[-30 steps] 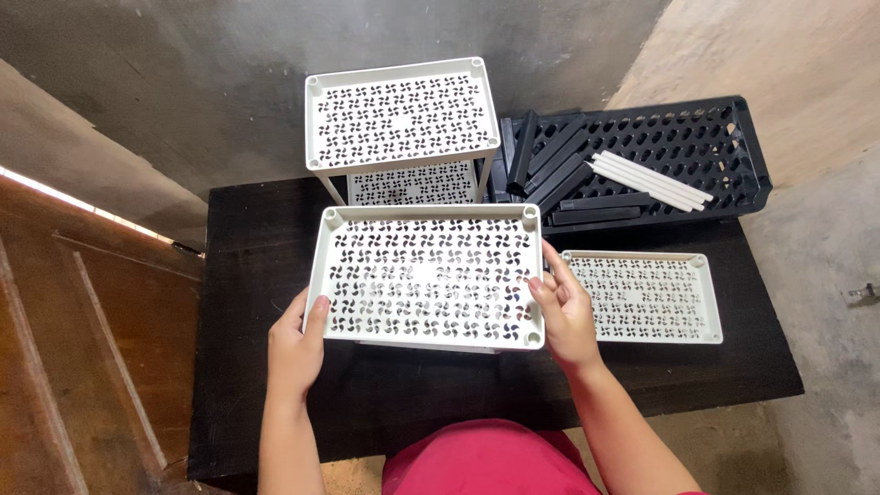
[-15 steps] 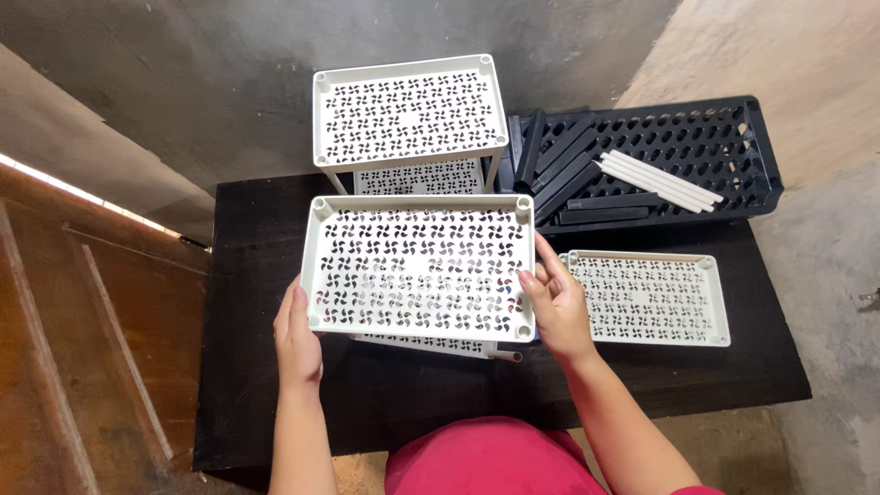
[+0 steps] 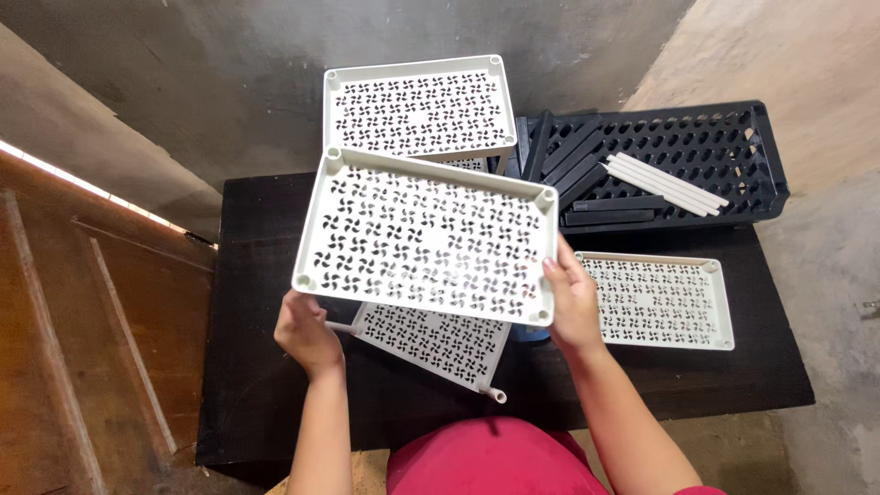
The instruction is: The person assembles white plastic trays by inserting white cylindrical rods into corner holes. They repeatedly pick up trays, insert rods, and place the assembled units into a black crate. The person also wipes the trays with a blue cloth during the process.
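Observation:
My left hand [image 3: 307, 332] and my right hand [image 3: 572, 304] hold a white perforated shelf tray [image 3: 426, 235] by its near corners, lifted above the black table [image 3: 275, 403] and tilted. Beneath it hangs a second white perforated tray [image 3: 431, 337] joined to it, with a white tube leg [image 3: 493, 394] showing at its near corner. Both hands are closed on the upper tray's rim.
A white two-tier rack [image 3: 420, 108] stands at the table's far edge. A loose white tray [image 3: 662, 300] lies flat to the right. A black perforated crate [image 3: 678, 160] at the back right holds black bars and white tubes [image 3: 665, 183]. A wooden door [image 3: 82, 321] is at left.
I have lifted the tray assembly off the table and tilted it toward the left. The lower tray and a leg now show beneath it.

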